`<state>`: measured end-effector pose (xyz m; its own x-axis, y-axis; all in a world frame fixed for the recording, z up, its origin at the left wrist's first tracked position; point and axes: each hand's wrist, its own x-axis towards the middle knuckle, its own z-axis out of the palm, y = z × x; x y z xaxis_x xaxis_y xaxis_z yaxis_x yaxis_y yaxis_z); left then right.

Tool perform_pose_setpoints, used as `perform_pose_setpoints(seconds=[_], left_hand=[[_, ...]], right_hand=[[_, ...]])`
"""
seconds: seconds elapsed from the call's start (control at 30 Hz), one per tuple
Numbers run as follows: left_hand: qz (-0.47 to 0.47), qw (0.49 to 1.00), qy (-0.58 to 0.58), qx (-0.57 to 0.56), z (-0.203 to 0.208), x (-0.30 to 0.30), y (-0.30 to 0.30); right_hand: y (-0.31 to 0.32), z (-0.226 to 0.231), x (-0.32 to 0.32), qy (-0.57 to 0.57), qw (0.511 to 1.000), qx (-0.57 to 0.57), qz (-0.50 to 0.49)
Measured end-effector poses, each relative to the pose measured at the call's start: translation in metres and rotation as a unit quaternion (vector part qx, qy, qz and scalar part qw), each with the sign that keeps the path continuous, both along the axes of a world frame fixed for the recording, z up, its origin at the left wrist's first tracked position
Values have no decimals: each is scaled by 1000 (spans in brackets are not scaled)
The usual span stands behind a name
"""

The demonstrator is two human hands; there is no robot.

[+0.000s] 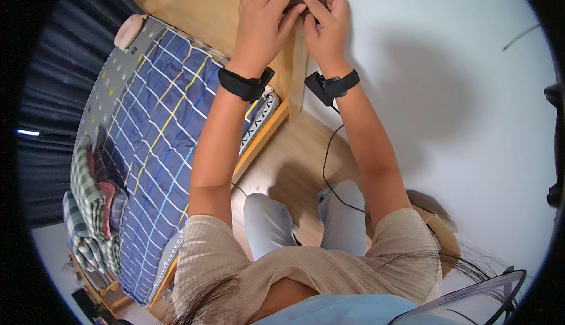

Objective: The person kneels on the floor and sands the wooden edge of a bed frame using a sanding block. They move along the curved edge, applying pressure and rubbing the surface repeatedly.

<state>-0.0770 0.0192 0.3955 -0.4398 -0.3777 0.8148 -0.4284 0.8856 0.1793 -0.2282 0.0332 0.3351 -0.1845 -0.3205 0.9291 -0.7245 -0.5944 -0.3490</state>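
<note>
Both arms reach forward to the top of the view. My left hand (262, 25) and my right hand (328, 30) meet around a small dark brown object (295, 0), beside the light wooden headboard (194, 1) and the white wall (435, 25). Fingers of both hands are curled over the object and cover most of it, so its kind cannot be told. A black strap (242, 85) circles my left wrist. On my right wrist a second black strap (344, 83) carries a small box, from which a thin black cable (325, 166) hangs.
To the left lies a bed with a blue checked cover (159, 107) and a wooden side rail (262, 139). Folded checked bedding (94, 207) is piled on it, near a dark curtain (53, 78). A cardboard box (444, 236) stands by the wall at the lower right.
</note>
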Motion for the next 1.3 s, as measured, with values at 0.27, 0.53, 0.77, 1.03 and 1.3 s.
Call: perform_pose_setpoints(seconds=[0.27,0.53,0.77,1.03,1.3], left_hand=[[-32,993,72,-85,-102,-6,7],[-12,992,75,-103,-180,0,12],[-6,997,52,-60,-216,-1,26],[-8,999,50,-16,-280,3,32],[7,998,70,9,-341,-5,46]], right_hand=[[0,-89,3,4,996,-25,88],[11,-156,12,-17,997,-13,72],[2,-206,14,-35,995,-41,86],[-16,-281,14,-77,982,-56,164],[3,-346,15,-139,965,43,220]])
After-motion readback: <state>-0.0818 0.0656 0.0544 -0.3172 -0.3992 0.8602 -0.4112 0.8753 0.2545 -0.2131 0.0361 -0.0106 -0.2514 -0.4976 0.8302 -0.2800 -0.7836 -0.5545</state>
